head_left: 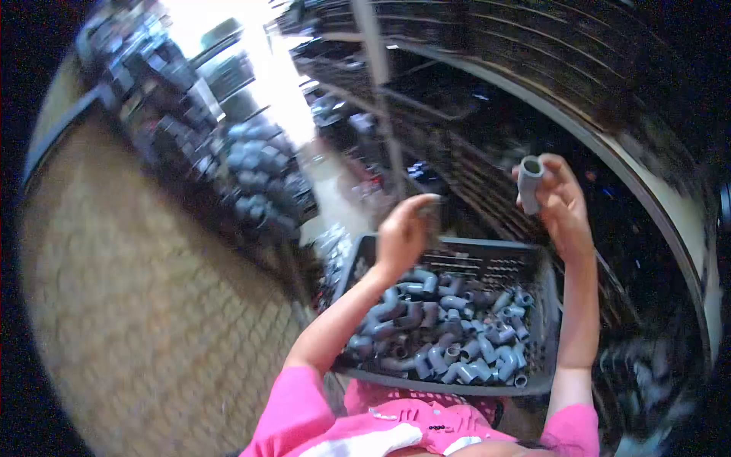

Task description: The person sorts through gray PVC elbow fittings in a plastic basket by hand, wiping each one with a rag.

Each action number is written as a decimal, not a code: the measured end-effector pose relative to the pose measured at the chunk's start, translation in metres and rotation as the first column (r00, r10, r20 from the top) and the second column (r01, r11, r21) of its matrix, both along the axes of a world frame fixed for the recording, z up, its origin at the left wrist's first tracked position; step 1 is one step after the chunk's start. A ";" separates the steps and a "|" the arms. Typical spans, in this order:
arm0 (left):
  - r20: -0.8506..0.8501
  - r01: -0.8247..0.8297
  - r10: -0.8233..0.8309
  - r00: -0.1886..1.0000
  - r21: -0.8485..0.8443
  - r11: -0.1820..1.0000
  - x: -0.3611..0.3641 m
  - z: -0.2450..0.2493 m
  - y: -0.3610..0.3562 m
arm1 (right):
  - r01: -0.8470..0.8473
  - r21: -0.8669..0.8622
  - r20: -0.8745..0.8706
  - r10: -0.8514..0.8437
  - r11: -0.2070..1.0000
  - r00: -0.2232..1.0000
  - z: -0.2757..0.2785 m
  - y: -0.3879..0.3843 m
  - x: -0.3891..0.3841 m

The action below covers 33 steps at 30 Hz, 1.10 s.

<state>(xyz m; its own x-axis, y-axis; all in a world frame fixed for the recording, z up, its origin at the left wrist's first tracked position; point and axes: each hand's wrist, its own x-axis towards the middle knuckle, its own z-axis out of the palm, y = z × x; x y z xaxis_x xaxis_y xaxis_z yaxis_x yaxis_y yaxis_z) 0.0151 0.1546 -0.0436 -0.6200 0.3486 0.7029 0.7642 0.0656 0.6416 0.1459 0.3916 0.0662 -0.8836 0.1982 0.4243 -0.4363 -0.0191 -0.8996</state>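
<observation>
My right hand (565, 206) is closed around a grey plastic pipe fitting (528, 190), held up above the right back corner of a dark crate (553, 305). The round open end of the fitting faces up. Over the crate's back left part, my left hand (402, 238) is closed with its fingers curled. Something dark and blurred shows at those fingers, and I cannot make out what it is. Inside the crate lies a loose heap of grey pipe elbows (457, 327), below both hands and touching neither.
Left of the crate stands a blurred pile of grey fittings (259, 164). A patterned brown wall or floor surface (145, 305) fills the left side. Behind the crate are dark slatted racks (487, 175) and an upright pole (384, 114). More grey pieces lie at lower right.
</observation>
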 end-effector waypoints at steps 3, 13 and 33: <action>0.137 -0.045 0.037 0.990 0.056 0.997 0.003 0.010 0.005 | 0.401 0.250 -0.302 -0.322 0.881 0.897 0.044 0.028 0.050; 0.145 0.055 -0.048 0.988 -0.045 0.997 0.008 -0.002 0.011 | 0.601 0.746 -0.620 -0.628 -0.286 0.470 0.152 0.178 0.100; 0.147 -0.102 0.104 0.984 -0.019 0.995 -0.013 -0.014 0.000 | -0.549 0.835 0.531 -0.309 0.035 0.789 -0.079 -0.081 -0.032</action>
<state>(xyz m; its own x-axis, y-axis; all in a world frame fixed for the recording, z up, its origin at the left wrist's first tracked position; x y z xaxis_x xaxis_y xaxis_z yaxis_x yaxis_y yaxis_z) 0.0023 0.1549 -0.0576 -0.7496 0.2849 0.5974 0.6501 0.1474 0.7454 0.1142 0.3110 -0.0130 -0.9231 -0.1233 -0.3641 -0.0849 0.9892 -0.1199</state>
